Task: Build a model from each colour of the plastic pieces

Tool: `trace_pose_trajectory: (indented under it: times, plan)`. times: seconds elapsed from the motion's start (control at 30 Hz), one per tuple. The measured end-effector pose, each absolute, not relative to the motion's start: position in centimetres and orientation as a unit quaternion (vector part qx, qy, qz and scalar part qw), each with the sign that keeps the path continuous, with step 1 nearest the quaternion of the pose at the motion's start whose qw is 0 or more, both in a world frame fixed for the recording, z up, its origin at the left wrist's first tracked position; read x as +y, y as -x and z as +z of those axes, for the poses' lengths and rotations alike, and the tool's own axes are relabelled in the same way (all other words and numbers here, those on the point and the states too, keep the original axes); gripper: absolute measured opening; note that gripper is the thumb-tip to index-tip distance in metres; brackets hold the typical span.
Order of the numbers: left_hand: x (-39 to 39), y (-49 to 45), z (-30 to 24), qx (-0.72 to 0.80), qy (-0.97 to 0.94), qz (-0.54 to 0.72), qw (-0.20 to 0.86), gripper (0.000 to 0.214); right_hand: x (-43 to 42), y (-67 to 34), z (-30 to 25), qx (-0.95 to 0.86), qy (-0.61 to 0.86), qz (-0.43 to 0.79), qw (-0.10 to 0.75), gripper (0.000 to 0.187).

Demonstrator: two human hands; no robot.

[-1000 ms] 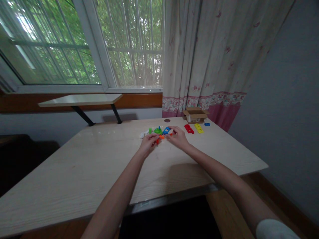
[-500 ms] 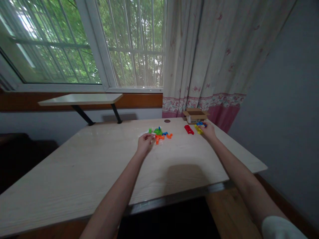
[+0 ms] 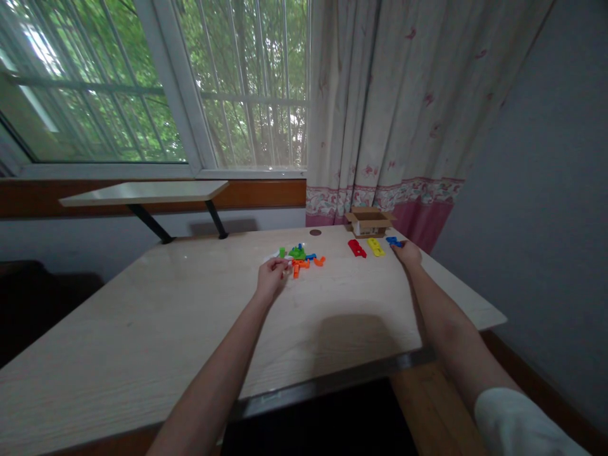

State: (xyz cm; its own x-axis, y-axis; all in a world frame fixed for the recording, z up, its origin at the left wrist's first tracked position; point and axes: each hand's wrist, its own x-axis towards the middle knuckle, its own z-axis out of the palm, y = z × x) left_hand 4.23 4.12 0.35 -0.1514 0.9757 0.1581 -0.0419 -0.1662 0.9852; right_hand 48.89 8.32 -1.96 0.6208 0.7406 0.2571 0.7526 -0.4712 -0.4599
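Note:
On the right of the table, my right hand [image 3: 409, 254] has its fingers closed on the near edge of a blue plastic piece [image 3: 393, 241]. Left of it lies a yellow plastic piece [image 3: 375, 247], and beyond that a red one [image 3: 356, 248]. My left hand [image 3: 271, 276] is at the left side of a small pile, its fingers pinched together; a pale bit shows at the fingertips, too small to name. Green plastic pieces [image 3: 297, 253], orange pieces [image 3: 296, 270] and a small blue piece [image 3: 310, 257] make up the pile.
A small open cardboard box [image 3: 369, 223] stands at the back right, close behind the coloured pieces. A raised white shelf [image 3: 147, 192] on dark legs occupies the back left. A round brown disc [image 3: 315, 232] is set near the table's [image 3: 190, 316] back edge.
My right hand has moved right with the blue piece, from above the yellow piece to the table beside it. My left hand stays by the pile. The view has shifted slightly.

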Motion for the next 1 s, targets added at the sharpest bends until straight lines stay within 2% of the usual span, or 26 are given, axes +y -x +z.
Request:
trace_pose_trajectory:
  times: [1.0]
  plan:
    - [4.06,-4.52,0.39,0.479,-0.476,0.594,0.438,0.019,9.02,-48.50,-1.42,-0.426,0.868,-0.020,0.254,0.055]
